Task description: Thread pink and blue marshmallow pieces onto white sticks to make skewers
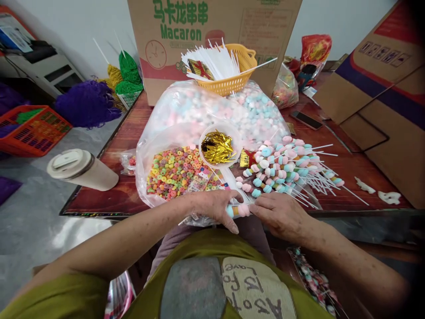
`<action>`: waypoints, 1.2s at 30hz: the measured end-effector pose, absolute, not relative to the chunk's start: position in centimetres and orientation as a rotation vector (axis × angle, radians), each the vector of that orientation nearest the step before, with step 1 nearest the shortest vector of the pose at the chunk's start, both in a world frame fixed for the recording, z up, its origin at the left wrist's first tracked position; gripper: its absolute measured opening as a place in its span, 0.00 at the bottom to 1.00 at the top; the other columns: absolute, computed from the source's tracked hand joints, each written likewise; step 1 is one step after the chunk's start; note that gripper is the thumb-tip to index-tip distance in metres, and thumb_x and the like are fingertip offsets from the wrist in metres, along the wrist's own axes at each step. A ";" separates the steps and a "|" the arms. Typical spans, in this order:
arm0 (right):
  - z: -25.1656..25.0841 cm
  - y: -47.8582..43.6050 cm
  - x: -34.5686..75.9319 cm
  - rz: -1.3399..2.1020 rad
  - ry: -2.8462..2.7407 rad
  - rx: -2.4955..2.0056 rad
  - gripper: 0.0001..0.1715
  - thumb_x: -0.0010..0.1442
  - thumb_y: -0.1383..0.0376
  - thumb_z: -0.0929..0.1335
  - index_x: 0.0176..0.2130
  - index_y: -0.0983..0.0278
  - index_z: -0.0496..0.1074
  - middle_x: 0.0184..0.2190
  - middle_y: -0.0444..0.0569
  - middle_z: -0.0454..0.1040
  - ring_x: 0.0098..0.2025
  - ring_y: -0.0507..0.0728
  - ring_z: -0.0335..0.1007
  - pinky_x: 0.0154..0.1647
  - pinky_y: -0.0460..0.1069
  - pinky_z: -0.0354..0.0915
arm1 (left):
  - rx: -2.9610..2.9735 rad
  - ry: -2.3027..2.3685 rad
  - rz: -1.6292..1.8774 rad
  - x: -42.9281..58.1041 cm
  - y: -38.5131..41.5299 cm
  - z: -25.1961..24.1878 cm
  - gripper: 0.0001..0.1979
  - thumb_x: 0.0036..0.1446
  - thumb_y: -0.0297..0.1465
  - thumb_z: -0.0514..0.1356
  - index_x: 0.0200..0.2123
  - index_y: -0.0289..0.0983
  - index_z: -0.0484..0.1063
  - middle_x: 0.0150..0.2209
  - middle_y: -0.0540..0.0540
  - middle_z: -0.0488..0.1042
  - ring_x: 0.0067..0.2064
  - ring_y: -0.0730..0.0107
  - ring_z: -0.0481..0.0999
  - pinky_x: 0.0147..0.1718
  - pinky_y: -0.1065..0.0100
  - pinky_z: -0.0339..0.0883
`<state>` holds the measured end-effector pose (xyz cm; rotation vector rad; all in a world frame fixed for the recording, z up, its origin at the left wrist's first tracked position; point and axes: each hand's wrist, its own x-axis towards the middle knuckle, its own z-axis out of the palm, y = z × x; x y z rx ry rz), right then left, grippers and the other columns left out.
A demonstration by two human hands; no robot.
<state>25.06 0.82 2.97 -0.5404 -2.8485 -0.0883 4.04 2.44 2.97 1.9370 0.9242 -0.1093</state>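
Observation:
Between my hands is a short candy skewer [243, 210] with blue and pink marshmallows and a yellowish piece in the middle. My left hand [212, 207] curves loosely round its blue end, thumb below and forefinger above. At the pink end, my right hand [280, 216] has its fingers closed together; the fingertips' exact hold is partly hidden. Just beyond lies a pile of finished marshmallow skewers [285, 166] on white sticks. Colourful candy rings [172, 173] fill an opened plastic bag [142, 177] left of my hands. Gold twist ties [217, 147] sit in a white scoop [229, 177].
A large bag of marshmallows [262, 106] stands behind, with a yellow basket [226, 84] of white sticks on top. Cardboard boxes [215, 26] rise at the back and right. A lidded cup [83, 168] is at the left edge, a phone [306, 120] to the right.

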 end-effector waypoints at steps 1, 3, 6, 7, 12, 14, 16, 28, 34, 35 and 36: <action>2.8 0.8 24.9 -0.076 -2.851 -0.511 0.12 0.58 0.74 0.59 0.30 0.65 0.69 0.24 0.46 0.66 0.27 0.53 0.55 0.28 0.50 0.47 | 1.936 0.862 -0.134 4.3 2.7 2.9 0.39 0.36 0.42 0.69 0.52 0.39 0.61 0.46 0.46 0.71 0.46 0.61 0.71 0.41 0.68 0.64; 2.4 0.9 24.5 -0.033 -2.845 -0.468 0.11 0.58 0.74 0.60 0.33 0.64 0.69 0.25 0.45 0.67 0.27 0.53 0.56 0.28 0.49 0.47 | 1.932 0.723 -0.204 4.9 3.2 2.9 0.40 0.35 0.40 0.70 0.53 0.39 0.61 0.45 0.46 0.72 0.47 0.60 0.71 0.43 0.67 0.64; 1.8 1.1 24.6 0.051 -2.817 -0.562 0.12 0.57 0.74 0.60 0.33 0.64 0.70 0.24 0.45 0.67 0.27 0.52 0.57 0.27 0.48 0.47 | 1.845 0.722 -0.173 4.6 4.1 3.3 0.45 0.38 0.43 0.68 0.59 0.39 0.54 0.46 0.45 0.73 0.47 0.60 0.72 0.43 0.66 0.64; 1.6 1.2 24.9 0.065 -2.799 -0.628 0.12 0.57 0.74 0.59 0.32 0.64 0.70 0.24 0.45 0.66 0.27 0.52 0.57 0.26 0.48 0.47 | 1.804 0.787 -0.118 4.0 4.4 3.5 0.47 0.40 0.44 0.67 0.61 0.38 0.50 0.46 0.43 0.72 0.46 0.60 0.72 0.42 0.66 0.64; 1.6 1.6 26.5 0.079 -2.722 -0.817 0.10 0.59 0.73 0.60 0.33 0.66 0.69 0.26 0.46 0.66 0.29 0.51 0.60 0.27 0.46 0.51 | 1.923 1.060 -0.025 0.2 3.5 4.8 0.41 0.42 0.48 0.65 0.58 0.40 0.56 0.48 0.42 0.71 0.45 0.59 0.73 0.40 0.66 0.64; 1.7 1.7 26.6 0.054 -2.700 -0.848 0.10 0.60 0.73 0.60 0.32 0.65 0.69 0.25 0.46 0.66 0.28 0.51 0.60 0.27 0.46 0.51 | 2.068 1.273 -0.221 -0.2 2.1 4.7 0.39 0.39 0.46 0.66 0.54 0.38 0.61 0.44 0.40 0.73 0.44 0.54 0.73 0.40 0.63 0.64; 1.9 1.8 26.4 0.040 -2.690 -0.861 0.10 0.60 0.73 0.60 0.32 0.65 0.69 0.25 0.45 0.66 0.28 0.51 0.59 0.27 0.46 0.51 | 2.111 1.422 -0.314 -0.1 0.8 4.2 0.29 0.46 0.41 0.62 0.51 0.36 0.63 0.42 0.40 0.74 0.42 0.54 0.73 0.38 0.63 0.64; 5.2 1.7 26.0 -0.514 -2.589 -0.394 0.10 0.58 0.74 0.64 0.41 0.64 0.67 0.33 0.48 0.74 0.35 0.54 0.63 0.35 0.51 0.57 | 1.766 0.827 -0.154 -0.9 2.5 3.6 0.22 0.40 0.37 0.67 0.41 0.37 0.71 0.36 0.52 0.75 0.38 0.69 0.71 0.37 0.73 0.63; 2.4 0.6 25.6 -0.384 -2.596 -0.512 0.10 0.58 0.74 0.61 0.39 0.66 0.68 0.27 0.48 0.71 0.29 0.52 0.62 0.29 0.48 0.54 | 1.887 0.948 -0.068 -0.5 2.3 3.3 0.16 0.44 0.36 0.65 0.37 0.38 0.70 0.31 0.55 0.73 0.32 0.73 0.70 0.32 0.74 0.61; 2.0 0.4 25.6 -0.357 -2.576 -0.567 0.10 0.58 0.75 0.61 0.38 0.66 0.68 0.27 0.48 0.71 0.29 0.52 0.62 0.29 0.48 0.54 | 1.932 0.975 -0.071 -0.3 2.2 3.1 0.17 0.44 0.37 0.65 0.37 0.38 0.70 0.32 0.54 0.74 0.32 0.72 0.71 0.32 0.74 0.61; 1.7 0.2 25.6 -0.330 -2.570 -0.629 0.10 0.57 0.75 0.61 0.37 0.66 0.69 0.26 0.47 0.71 0.29 0.51 0.62 0.28 0.47 0.54 | 1.991 1.021 -0.081 -0.1 2.0 3.0 0.17 0.44 0.39 0.65 0.38 0.39 0.70 0.33 0.53 0.74 0.33 0.70 0.71 0.31 0.73 0.61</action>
